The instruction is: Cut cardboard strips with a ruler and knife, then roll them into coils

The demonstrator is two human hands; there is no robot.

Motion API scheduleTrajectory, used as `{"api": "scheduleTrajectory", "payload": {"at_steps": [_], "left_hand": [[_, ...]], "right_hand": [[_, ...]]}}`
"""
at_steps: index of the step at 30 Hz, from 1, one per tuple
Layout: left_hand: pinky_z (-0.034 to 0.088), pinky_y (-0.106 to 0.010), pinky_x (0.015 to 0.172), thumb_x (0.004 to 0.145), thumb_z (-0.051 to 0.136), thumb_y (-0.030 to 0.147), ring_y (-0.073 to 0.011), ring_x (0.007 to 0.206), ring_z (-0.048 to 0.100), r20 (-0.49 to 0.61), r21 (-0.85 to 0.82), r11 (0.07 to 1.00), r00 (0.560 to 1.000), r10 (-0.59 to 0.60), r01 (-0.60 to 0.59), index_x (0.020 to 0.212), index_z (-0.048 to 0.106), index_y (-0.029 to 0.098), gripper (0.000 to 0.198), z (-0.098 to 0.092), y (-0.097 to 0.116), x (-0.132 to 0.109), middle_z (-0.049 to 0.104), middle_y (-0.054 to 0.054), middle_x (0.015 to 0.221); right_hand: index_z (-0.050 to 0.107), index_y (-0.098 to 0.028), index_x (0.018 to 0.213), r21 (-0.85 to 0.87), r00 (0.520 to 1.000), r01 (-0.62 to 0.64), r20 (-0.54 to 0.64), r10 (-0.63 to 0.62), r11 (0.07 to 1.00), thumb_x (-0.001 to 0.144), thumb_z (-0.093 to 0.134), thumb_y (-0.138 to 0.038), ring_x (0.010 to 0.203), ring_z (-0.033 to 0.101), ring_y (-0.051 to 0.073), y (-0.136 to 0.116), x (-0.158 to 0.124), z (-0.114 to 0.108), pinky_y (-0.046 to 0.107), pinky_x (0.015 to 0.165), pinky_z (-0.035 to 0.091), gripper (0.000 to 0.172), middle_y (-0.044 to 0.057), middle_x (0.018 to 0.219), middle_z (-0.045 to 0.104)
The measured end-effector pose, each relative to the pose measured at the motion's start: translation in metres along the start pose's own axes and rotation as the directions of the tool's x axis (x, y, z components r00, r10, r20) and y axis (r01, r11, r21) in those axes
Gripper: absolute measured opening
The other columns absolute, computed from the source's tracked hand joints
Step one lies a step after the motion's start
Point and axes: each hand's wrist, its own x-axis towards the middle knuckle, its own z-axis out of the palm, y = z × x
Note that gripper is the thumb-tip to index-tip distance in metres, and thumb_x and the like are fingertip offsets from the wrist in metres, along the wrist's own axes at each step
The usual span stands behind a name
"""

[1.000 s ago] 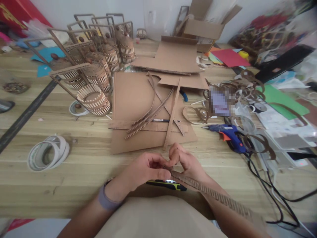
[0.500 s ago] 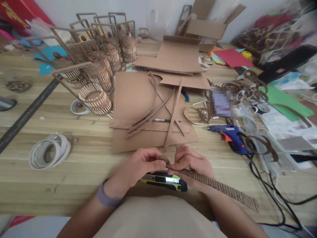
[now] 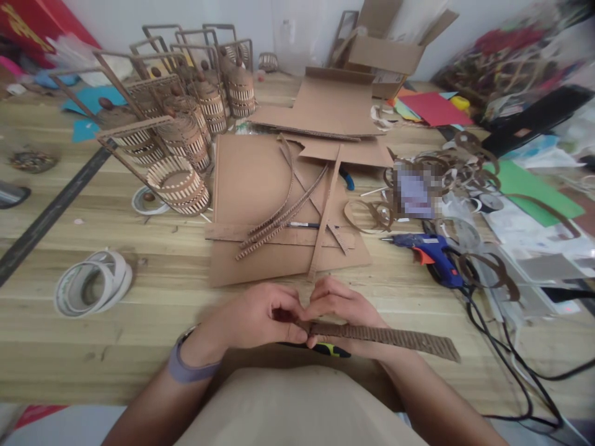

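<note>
Close to my body, a strip of corrugated cardboard (image 3: 395, 337) runs from my fingertips out to the right, its ribbed side showing. My left hand (image 3: 260, 316) pinches its inner end, which is mostly hidden by the fingers. The thumb and fingers of my right hand (image 3: 341, 306) are closed on the strip just beside the left thumb. Partly covered beneath both hands lies a black and yellow utility knife (image 3: 332, 350). Beyond my hands, several more cut strips (image 3: 272, 226) and a pen (image 3: 304, 225) rest on a flat cardboard sheet (image 3: 251, 167).
A blue glue gun (image 3: 437, 254) with a black cable lies to the right, near curled cardboard strips (image 3: 465, 158). White tape rolls (image 3: 93, 285) sit left. Several small lantern-like baskets (image 3: 179, 186) with tall handles crowd the back left. An open cardboard box (image 3: 383, 56) stands behind.
The strip has swung to lie flatter, its free end moving left and up. My hands have shifted slightly, now covering more of the utility knife.
</note>
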Motion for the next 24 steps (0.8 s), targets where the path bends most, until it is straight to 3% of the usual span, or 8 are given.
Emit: {"api": "scheduleTrajectory", "payload": {"at_steps": [5,9,15,19,24], "left_hand": [[0.039,-0.023,0.069,0.081,0.072,0.030,-0.0130,0.074,0.053,0.026,-0.023,1.000,1.000,0.005,-0.004,0.081,0.076,0.020,0.011,-0.001,-0.001,-0.002,0.057,0.002,0.078],[0.037,-0.024,0.065,0.075,0.074,0.032,-0.0131,0.070,0.050,0.001,-0.097,0.993,0.997,-0.072,0.072,0.076,0.072,0.017,0.016,0.002,-0.005,-0.001,0.056,0.002,0.073],[0.036,-0.024,0.063,0.066,0.081,0.035,-0.0122,0.067,0.049,-0.020,-0.391,0.909,0.986,-0.167,0.146,0.075,0.067,0.016,0.025,0.011,-0.004,0.005,0.059,0.003,0.070],[0.034,-0.024,0.060,0.060,0.087,0.047,-0.0106,0.061,0.047,-0.043,-0.553,0.824,0.983,-0.179,0.126,0.070,0.063,0.015,0.040,0.019,-0.002,0.009,0.058,0.003,0.065],[0.033,-0.023,0.060,0.065,0.084,0.053,-0.0099,0.060,0.045,-0.123,-0.576,0.816,0.981,-0.150,0.053,0.068,0.058,0.015,0.046,0.026,-0.002,0.011,0.054,0.004,0.062]], "right_hand": [[0.073,-0.024,0.109,0.003,0.980,-0.166,0.109,0.165,0.986,0.091,0.063,-0.046,0.076,0.061,0.014,0.007,-0.009,0.008,0.028,0.065,0.052,0.030,0.001,0.082,0.059],[0.072,-0.022,0.107,0.034,0.979,-0.148,0.144,0.141,0.988,0.091,0.062,-0.048,0.077,0.060,0.013,0.006,-0.008,0.008,0.026,0.067,0.053,0.032,0.002,0.085,0.059],[0.067,-0.023,0.099,-0.021,0.996,-0.092,-0.020,0.092,0.995,0.090,0.067,-0.034,0.072,0.056,0.011,0.000,-0.005,0.004,0.022,0.060,0.049,0.014,-0.001,0.082,0.054],[0.067,-0.024,0.095,-0.085,0.989,-0.068,-0.140,0.056,0.994,0.083,0.075,-0.036,0.070,0.056,0.012,0.000,-0.005,0.004,0.023,0.057,0.048,0.018,-0.002,0.078,0.053],[0.067,-0.023,0.091,-0.109,0.978,-0.039,-0.208,0.015,0.993,0.081,0.077,-0.033,0.066,0.056,0.011,-0.001,-0.001,0.005,0.022,0.054,0.047,0.017,-0.003,0.074,0.054]]}}
